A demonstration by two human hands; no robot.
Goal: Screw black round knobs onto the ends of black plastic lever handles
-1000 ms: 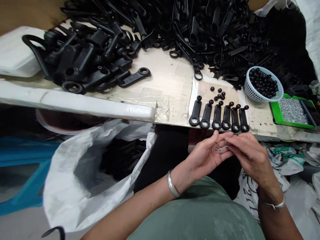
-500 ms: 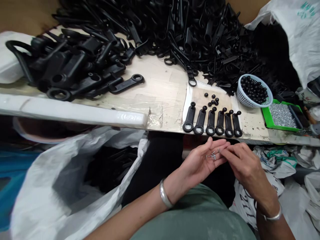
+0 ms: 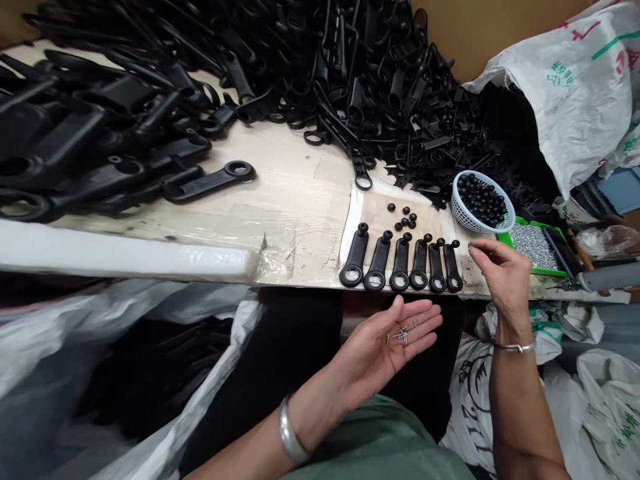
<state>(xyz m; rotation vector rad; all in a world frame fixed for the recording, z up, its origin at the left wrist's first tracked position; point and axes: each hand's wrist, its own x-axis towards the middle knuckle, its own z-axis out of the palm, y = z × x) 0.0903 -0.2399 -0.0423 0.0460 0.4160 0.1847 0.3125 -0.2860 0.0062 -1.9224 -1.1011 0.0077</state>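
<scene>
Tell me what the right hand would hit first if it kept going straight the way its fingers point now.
The right hand points left along the table edge. Judging by this one view, it would first meet the rightmost of the six black handles laid in a row. Depth is unclear, so it might pass just above it.

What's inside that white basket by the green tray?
The white basket holds small black balls, heaped close to its rim. Those on top cover whatever lies lower down and the basket's bottom.

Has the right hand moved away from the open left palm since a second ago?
Yes. The right hand has left the left hand and its small screws, rising to the table edge beside the row of black handles.
</scene>
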